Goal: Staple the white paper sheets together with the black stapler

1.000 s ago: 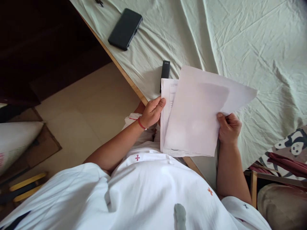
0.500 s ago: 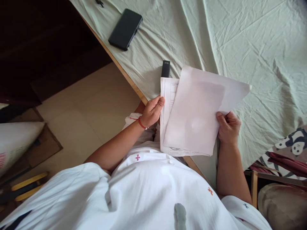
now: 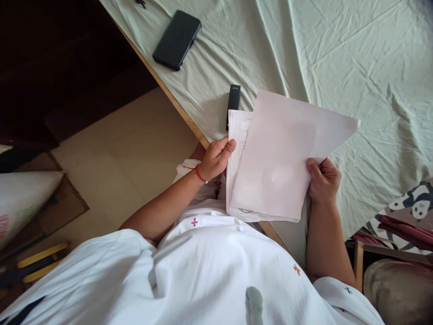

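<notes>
A stack of white printed papers (image 3: 238, 135) is held over the near edge of a table covered with a pale green cloth (image 3: 338, 58). My left hand (image 3: 216, 157), with a red thread at the wrist, grips the stack's left edge. My right hand (image 3: 323, 179) pinches the right edge of the blank top sheet (image 3: 280, 153), which is lifted and slanted across the stack. A small black stapler (image 3: 233, 103) lies on the cloth just beyond the papers' top left corner, partly hidden by them.
A black phone (image 3: 176, 39) lies face down on the cloth at the upper left. The table's wooden edge (image 3: 176, 110) runs diagonally, with beige floor to its left. A panda-print fabric (image 3: 411, 205) sits at the right.
The top sheet shifted slightly in my right hand, its far corner dipping left and then swinging back out to the right. My left hand stayed on the stack.
</notes>
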Demonstrator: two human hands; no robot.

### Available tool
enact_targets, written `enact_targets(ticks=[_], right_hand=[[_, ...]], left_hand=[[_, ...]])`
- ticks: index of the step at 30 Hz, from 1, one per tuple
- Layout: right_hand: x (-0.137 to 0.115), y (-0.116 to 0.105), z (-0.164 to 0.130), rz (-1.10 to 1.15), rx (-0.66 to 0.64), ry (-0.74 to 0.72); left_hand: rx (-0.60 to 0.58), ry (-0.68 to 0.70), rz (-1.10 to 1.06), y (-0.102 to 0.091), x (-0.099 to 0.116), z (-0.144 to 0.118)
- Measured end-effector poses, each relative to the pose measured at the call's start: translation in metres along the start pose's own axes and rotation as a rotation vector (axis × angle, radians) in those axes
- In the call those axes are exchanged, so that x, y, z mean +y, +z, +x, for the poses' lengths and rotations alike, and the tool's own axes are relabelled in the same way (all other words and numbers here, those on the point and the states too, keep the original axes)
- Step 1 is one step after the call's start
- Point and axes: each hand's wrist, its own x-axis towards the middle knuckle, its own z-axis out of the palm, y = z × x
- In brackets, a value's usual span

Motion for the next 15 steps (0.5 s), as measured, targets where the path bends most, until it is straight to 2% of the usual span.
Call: enact_targets(ticks=[9, 13, 15], right_hand=[[-0.001, 0.004, -0.002, -0.002, 0.02, -0.041], [0.005, 0.005, -0.002, -0.057, 0.129, -0.148], [0.008, 0.005, -0.002, -0.053, 0.153, -0.129]], left_hand=[[0.033, 0.009, 0.016, 0.001, -0.001, 0.001], [0.091, 0.009, -0.013, 0.004, 0.0, 0.001], [0.11, 0.002, -0.024, 0.004, 0.0, 0.001]])
